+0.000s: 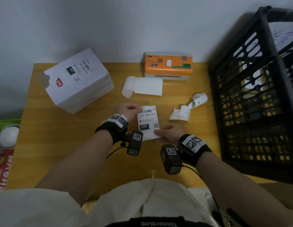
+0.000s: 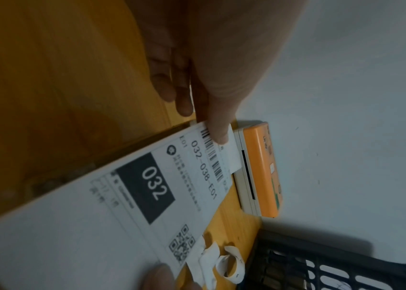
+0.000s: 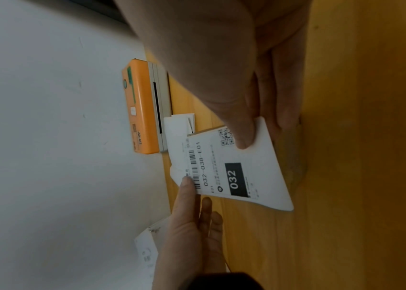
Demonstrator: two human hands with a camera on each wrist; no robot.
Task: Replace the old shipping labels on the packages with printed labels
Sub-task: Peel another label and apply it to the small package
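pinching opposite corners of the printed label (image 1: 148, 122), the left hand (image 1: 128, 110) takes its barcode end and the right hand (image 1: 170, 132) its blank end, holding it just above the worktop (image 1: 60, 145), near the orange printer (image 1: 168, 66) and white package (image 1: 77, 79).

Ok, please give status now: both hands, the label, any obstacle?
Left hand pinches printed label top corner. Right hand pinches bottom corner. White package far-left. Path unobstructed.

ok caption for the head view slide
Left hand and right hand pinch a printed label above the table.
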